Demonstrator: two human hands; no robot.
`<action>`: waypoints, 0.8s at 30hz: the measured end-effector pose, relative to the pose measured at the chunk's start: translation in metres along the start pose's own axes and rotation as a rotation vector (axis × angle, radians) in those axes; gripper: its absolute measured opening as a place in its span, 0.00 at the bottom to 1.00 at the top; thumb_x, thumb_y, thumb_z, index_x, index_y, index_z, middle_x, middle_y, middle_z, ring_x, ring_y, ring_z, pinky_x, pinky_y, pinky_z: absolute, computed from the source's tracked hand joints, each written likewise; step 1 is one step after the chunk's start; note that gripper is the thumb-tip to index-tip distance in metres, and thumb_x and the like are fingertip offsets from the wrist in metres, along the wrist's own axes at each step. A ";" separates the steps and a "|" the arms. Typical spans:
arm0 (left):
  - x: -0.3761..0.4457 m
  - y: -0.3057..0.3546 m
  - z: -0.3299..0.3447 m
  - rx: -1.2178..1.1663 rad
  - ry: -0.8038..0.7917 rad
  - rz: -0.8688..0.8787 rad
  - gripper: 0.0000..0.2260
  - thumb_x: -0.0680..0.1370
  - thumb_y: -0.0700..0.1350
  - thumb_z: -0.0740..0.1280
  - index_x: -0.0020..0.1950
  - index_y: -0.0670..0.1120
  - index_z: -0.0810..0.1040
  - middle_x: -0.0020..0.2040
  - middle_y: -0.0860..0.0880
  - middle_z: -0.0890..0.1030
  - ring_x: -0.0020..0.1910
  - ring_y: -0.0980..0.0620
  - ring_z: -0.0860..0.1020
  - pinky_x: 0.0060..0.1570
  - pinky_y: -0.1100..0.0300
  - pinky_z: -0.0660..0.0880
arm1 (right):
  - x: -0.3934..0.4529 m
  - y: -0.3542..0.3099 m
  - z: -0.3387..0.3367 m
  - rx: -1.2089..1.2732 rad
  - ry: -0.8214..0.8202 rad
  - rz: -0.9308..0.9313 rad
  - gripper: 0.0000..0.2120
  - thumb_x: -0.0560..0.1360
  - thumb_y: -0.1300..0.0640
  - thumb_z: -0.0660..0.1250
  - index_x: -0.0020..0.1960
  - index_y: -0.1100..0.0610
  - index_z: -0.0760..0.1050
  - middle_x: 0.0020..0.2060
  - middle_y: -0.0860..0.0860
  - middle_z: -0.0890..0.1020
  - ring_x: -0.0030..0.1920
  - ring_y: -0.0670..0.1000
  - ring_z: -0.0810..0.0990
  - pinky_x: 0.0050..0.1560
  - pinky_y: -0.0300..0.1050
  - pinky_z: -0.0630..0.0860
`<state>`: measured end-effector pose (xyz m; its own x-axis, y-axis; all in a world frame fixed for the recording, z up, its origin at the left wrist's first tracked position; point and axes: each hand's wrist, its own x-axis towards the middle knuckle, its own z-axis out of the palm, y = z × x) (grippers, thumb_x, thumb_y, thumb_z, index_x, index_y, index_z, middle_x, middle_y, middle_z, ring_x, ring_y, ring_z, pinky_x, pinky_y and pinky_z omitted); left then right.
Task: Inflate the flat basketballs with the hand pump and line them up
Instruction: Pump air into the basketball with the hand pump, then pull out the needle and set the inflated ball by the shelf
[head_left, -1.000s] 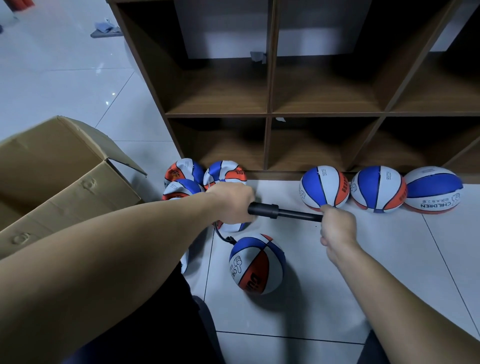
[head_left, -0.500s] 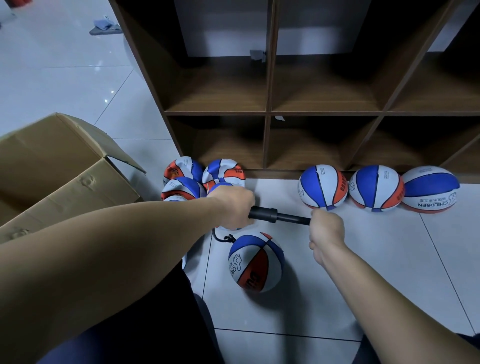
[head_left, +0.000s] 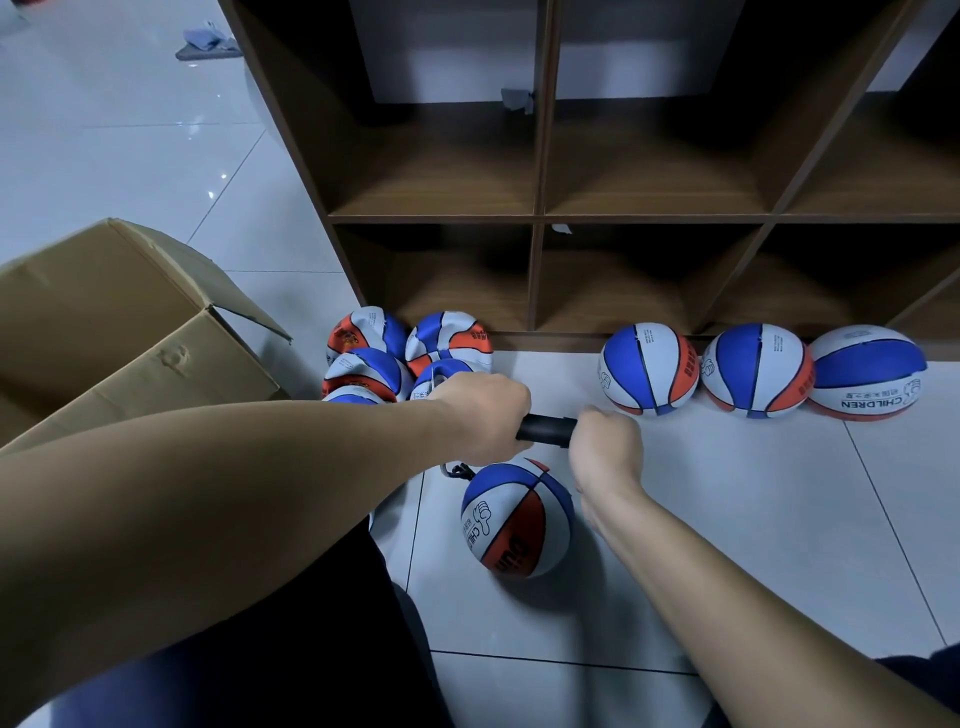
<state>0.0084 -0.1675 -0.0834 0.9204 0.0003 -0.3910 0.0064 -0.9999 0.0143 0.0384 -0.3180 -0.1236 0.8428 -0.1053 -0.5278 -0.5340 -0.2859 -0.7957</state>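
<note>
A black hand pump (head_left: 548, 432) lies level above the floor. My left hand (head_left: 480, 418) grips its barrel, and my right hand (head_left: 605, 449) grips its handle, pushed in close to the barrel. A short hose (head_left: 457, 472) runs from the pump to a blue, white and red basketball (head_left: 517, 522) on the tiles below my hands. Three round balls (head_left: 756, 370) stand in a row against the shelf base at the right. Several flat, crumpled balls (head_left: 402, 356) lie piled at the left, partly hidden by my left arm.
A wooden cubby shelf (head_left: 540, 218) stands ahead with bare compartments. An open cardboard box (head_left: 130, 322) sits on the floor to the left. White floor tiles (head_left: 779, 519) stretch to the right of the ball being pumped.
My right hand has pushed the pump handle leftward into the barrel, so the rod that showed earlier is hidden. My left hand has stayed on the barrel.
</note>
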 end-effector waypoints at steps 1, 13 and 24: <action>-0.001 0.001 0.000 -0.006 -0.003 -0.002 0.15 0.83 0.56 0.65 0.39 0.51 0.72 0.36 0.50 0.77 0.35 0.49 0.77 0.34 0.55 0.74 | -0.002 0.000 0.001 -0.007 -0.005 -0.008 0.13 0.82 0.61 0.58 0.38 0.59 0.70 0.33 0.54 0.73 0.35 0.58 0.71 0.39 0.49 0.69; 0.007 -0.029 -0.021 -0.204 -0.120 -0.111 0.11 0.78 0.53 0.71 0.41 0.47 0.77 0.33 0.49 0.76 0.32 0.47 0.76 0.33 0.56 0.73 | 0.017 -0.022 0.001 0.282 -0.319 0.141 0.31 0.77 0.27 0.65 0.50 0.57 0.77 0.34 0.53 0.75 0.31 0.54 0.73 0.40 0.52 0.77; -0.005 -0.037 -0.030 -0.461 -0.164 -0.260 0.15 0.78 0.52 0.71 0.46 0.39 0.81 0.29 0.44 0.81 0.25 0.44 0.79 0.32 0.54 0.80 | 0.008 0.079 0.047 -1.058 -0.623 -0.452 0.52 0.65 0.24 0.69 0.81 0.48 0.62 0.78 0.49 0.68 0.76 0.53 0.71 0.74 0.54 0.71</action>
<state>0.0149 -0.1302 -0.0541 0.7929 0.2072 -0.5730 0.4299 -0.8566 0.2852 -0.0004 -0.2967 -0.2045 0.6082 0.5702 -0.5522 0.3372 -0.8154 -0.4705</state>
